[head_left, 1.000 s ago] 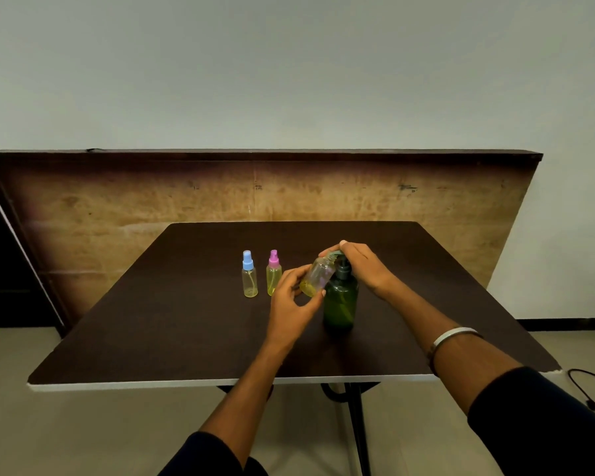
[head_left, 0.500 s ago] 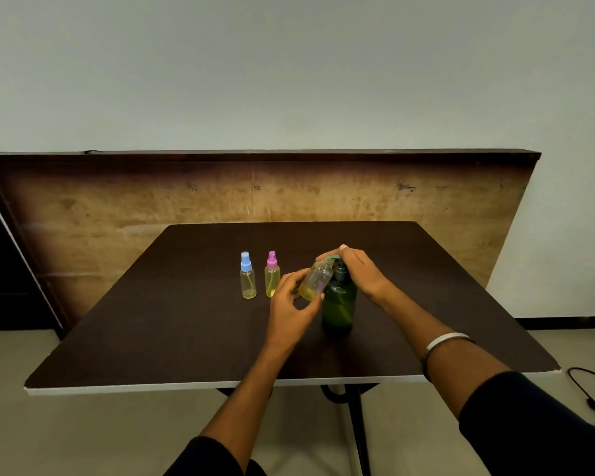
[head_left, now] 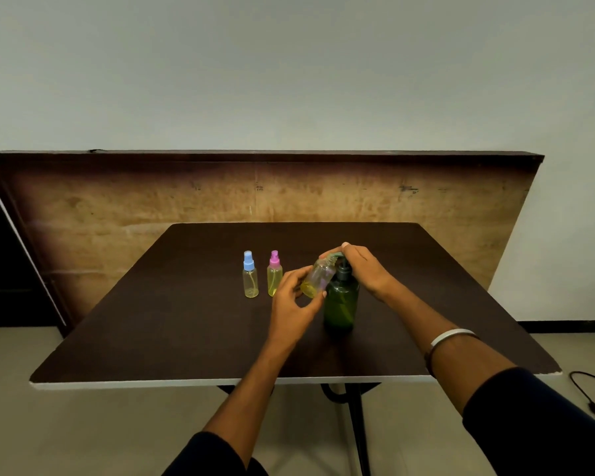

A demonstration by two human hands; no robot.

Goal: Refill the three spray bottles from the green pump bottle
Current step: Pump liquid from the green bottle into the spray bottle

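Left grip (head_left: 294, 305) tilts clear bottle (head_left: 318, 280) at pump bottle (head_left: 341, 304), mid-table (head_left: 186, 321)

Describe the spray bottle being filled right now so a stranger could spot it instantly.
On the dark table, find the tall green pump bottle. The small clear bottle tilted at its spout, in the left hand, is the one. Unlike the upright blue-capped and pink-capped bottles, it has no cap.

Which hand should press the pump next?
Right. The right hand already rests on the green pump bottle head; the left hand is occupied tilting the open spray bottle under the spout.
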